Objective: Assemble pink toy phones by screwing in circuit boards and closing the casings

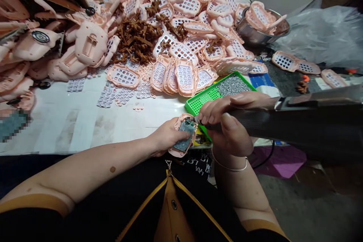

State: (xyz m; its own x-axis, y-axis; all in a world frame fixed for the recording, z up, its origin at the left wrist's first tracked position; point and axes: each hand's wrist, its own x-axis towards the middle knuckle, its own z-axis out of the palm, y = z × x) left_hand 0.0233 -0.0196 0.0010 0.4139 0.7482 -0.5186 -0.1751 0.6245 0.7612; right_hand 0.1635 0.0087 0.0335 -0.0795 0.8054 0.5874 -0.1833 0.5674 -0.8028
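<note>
My left hand point(167, 136) grips a pink plastic casing half point(177, 153) at the table's front edge, thumb pressed on the grey-green circuit board point(183, 140) inside it. A dark electric screwdriver point(255, 119) lies in my right hand point(232, 124), fingers wrapped round its body. Its tip meets the upper end of the board, or is very close to it; whether a screw is there is too small to tell. Just behind the casing sits a green tray point(201, 100) with many small silver screws point(232, 85) heaped at its far right.
A large pile of pink keypad casings point(187, 5) fills the back, with brown small parts point(136, 38) among them. Pink shells point(90, 43) are stacked at left. Keypad sheets point(106, 94) lie on the white tabletop point(136, 121). A metal bowl point(245, 32) and clear plastic bags point(323, 34) stand back right.
</note>
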